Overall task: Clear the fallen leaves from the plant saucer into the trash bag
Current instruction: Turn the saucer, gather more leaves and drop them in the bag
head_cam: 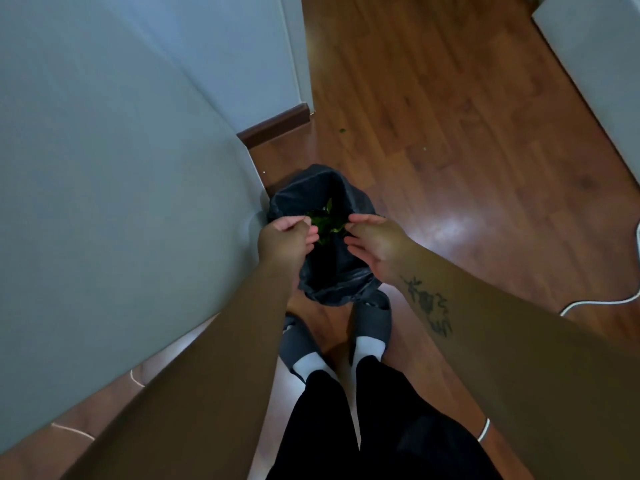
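A pale grey-blue wall fills the left side, with a dark brown wooden skirting board at its far corner. Just beside the wall, a dark grey crinkled plastic trash bag stands open-mouthed on the reddish-brown wooden plank floor. The left hand hovers over the near-left edge of the bag's mouth, its grip loosely curled, thumb and fingertips close together; whether it pinches a leaf cannot be told. Between the two hands, green fallen leaves show inside the bag's opening, some touching or just beside the fingertips. The right hand hangs over the near-right edge, its grip half open, fingers bent inward toward the leaves and holding nothing that can be made out. A dark tattoo marks the right forearm. Below the bag, two feet in grey slippers and white socks stand on the floor, above black trousers. Farther out on the floor lies a small green leaf scrap. At far right a white cable curves across the planks.
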Tool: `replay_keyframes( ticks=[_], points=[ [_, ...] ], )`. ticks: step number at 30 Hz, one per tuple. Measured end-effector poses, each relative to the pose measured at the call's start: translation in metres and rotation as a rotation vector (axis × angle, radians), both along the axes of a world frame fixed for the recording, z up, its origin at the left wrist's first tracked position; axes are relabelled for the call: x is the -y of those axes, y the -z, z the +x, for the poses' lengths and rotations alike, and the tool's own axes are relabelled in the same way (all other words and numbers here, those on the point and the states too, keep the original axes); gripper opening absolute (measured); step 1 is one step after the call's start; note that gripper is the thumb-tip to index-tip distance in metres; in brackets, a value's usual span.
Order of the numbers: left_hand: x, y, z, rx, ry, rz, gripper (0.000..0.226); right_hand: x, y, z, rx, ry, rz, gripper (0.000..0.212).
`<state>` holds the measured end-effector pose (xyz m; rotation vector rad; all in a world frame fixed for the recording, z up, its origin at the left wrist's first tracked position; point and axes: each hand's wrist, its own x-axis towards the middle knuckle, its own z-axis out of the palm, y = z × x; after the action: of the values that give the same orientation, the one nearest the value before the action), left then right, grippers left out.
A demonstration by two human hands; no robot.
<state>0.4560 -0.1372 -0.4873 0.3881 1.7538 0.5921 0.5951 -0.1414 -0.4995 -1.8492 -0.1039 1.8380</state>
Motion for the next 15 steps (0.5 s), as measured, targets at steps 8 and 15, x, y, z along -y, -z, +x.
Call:
replay_keyframes(
  ticks=[8,15],
  points=[
    [0.01,-0.072,0.003,0.063,0.054,-0.031,0.038,0.007,-0.062,0.016,0.067,0.116,0.076,0.01],
    [0.008,-0.194,0.009,0.046,0.104,0.084,0.027,-0.003,-0.192,0.033,0.178,0.038,0.209,0.014]
  ],
)
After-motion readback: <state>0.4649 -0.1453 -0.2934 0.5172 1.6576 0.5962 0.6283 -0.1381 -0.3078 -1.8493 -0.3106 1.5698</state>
